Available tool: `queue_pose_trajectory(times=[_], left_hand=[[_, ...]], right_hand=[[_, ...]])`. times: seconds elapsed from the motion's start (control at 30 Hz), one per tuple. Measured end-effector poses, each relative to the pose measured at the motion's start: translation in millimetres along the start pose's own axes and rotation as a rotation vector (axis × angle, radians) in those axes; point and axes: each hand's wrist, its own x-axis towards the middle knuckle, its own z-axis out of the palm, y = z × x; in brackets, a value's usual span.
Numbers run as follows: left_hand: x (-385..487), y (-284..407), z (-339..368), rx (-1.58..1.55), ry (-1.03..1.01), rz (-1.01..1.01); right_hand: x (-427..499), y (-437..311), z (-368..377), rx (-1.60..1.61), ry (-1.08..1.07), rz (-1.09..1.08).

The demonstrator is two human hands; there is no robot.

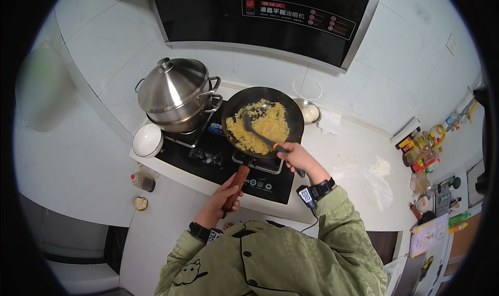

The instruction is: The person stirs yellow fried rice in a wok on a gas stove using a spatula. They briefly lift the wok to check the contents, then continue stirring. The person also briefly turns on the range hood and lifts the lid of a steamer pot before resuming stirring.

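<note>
My left hand (225, 196) grips the brown wooden handle (236, 187) of a dark wok (294, 118), which sits over the right burner of a black gas stove (224, 175). In my right hand (295, 157) is a dark grey spatula (260, 137) with an orange band on its handle. The spatula's head rests among loose yellow crumbly food (273, 124), which looks like egg fried rice. The food is spread over the wok's middle, and its far side shows bare black metal.
A lidded stainless-steel steamer pot (175, 89) stands on the left burner, beside a white bowl (147, 140). Behind the wok, a metal bowl holds eggs (310, 113). White powder (380, 171) dusts the right counter. Bottles (417, 155) line the far right; a range hood (257, 27) hangs above.
</note>
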Motion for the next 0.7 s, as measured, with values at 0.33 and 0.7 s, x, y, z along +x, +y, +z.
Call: queue_pose_trajectory(times=[0.33,0.7], left_hand=[[-1,1,1,0.035,-0.007,0.012],[-2,1,2,0.016,0.002,-0.008]], right_hand=[[-19,1,-35,-0.088,0.224,-0.013],[-52,2,-10,-0.09,-0.083,0.003]])
